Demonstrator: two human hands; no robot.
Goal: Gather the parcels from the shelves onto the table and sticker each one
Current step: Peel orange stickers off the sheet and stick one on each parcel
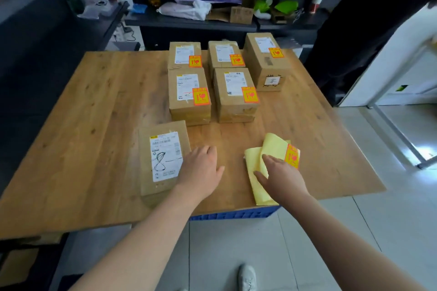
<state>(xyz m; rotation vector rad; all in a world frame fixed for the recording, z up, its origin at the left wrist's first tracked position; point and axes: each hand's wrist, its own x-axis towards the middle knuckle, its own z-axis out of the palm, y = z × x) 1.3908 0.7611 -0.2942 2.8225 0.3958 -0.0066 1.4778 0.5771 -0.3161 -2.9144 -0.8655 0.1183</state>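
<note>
Head view: tabletop point(94, 125) is carrying six parcels. Five boxes point(189, 94) are sitting at the far middle, three in the back row and two in front, close together. Each is showing a white label and an orange sticker on top. The back-right one is standing taller than the rest.

Flat parcel point(163, 156) is lying near the front edge, left of centre, label up, with no orange sticker showing on it.

Left hand point(201, 168) is resting at the flat parcel's right edge, fingers relaxed and gripping nothing.

Right hand point(281, 175) is lying flat on the yellow sheet point(274, 144), fingers straight and spread, pressing rather than pinching. Sheet is lying right of the flat parcel, apart from it, partly folded, its near corner overhanging the front edge. One sticker point(292, 156) is sitting on the sheet's right side, just beyond the fingertips.

Blue crate point(234, 215) is showing under the front edge. Shelf point(189, 22) behind is holding mixed clutter.
</note>
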